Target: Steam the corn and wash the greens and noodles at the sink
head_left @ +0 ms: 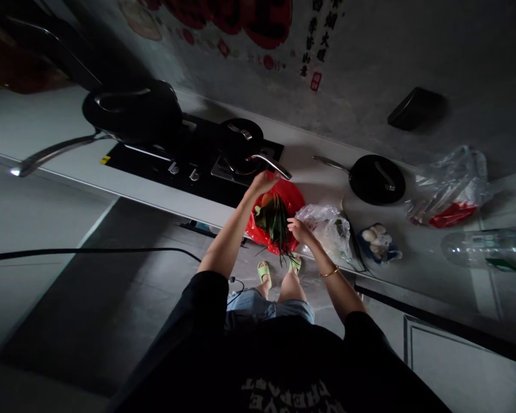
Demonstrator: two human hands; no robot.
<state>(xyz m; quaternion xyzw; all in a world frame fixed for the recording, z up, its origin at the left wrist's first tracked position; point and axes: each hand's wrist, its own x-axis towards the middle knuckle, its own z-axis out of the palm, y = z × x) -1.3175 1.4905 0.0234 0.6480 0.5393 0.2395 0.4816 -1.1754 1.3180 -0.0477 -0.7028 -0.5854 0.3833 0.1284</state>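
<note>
A red plastic bag [293,194] lies open at the counter's front edge, beside the stove. Inside it are long leafy greens [277,222], whose thin ends hang over the edge, and something orange at the far side. My left hand [264,182] is at the bag's far-left rim, fingers closed on the red plastic, just below a pan handle. Close to the right side of the greens is my right hand [300,230], fingers partly spread and pointing at them; whether it touches them is unclear. A clear plastic bag [324,226] with pale contents lies beside that hand.
A large lidded wok [133,112] and a small lidded pan [239,137] sit on the black stove [155,163]. Rightward are a lidded frying pan [377,179], a pack of pale round items [378,242], a bag with red contents [453,192] and a clear bottle [485,246].
</note>
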